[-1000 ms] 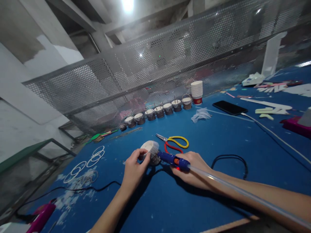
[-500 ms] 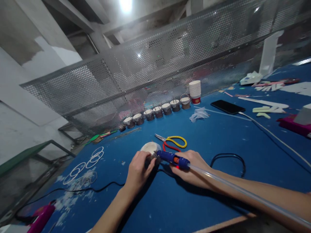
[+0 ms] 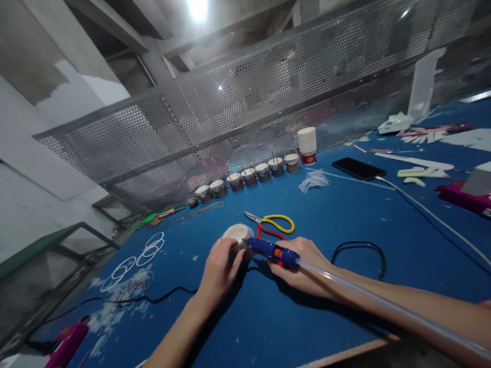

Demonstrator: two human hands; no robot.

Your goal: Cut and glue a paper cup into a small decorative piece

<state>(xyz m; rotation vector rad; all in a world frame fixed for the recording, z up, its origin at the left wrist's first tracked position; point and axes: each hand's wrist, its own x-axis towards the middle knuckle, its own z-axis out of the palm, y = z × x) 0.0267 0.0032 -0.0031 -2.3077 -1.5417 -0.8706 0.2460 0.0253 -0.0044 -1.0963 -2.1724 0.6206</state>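
Observation:
My left hand (image 3: 221,263) grips a small paper cup (image 3: 237,232) with a pale top, its wrapped side partly hidden by my fingers. In my right hand (image 3: 301,260) is a blue hot glue gun (image 3: 264,247), with a long clear glue stick (image 3: 368,288) running out of its back. The gun's nozzle points left and meets the cup's side near my left fingertips; whether it touches I cannot tell. Just beyond the cup lie scissors (image 3: 274,223) with one yellow and one red handle.
A row of several wrapped cups (image 3: 249,177) stands along the mesh screen (image 3: 215,122), beside a stack of paper cups (image 3: 307,143). A black phone (image 3: 358,168) lies at right on a white cable. White rings (image 3: 149,249) and a black cord (image 3: 169,296) are at left.
The nozzle sits slightly lower against the cup's side, and the cup has tilted or turned a little. Both hands keep their hold and nearly their place.

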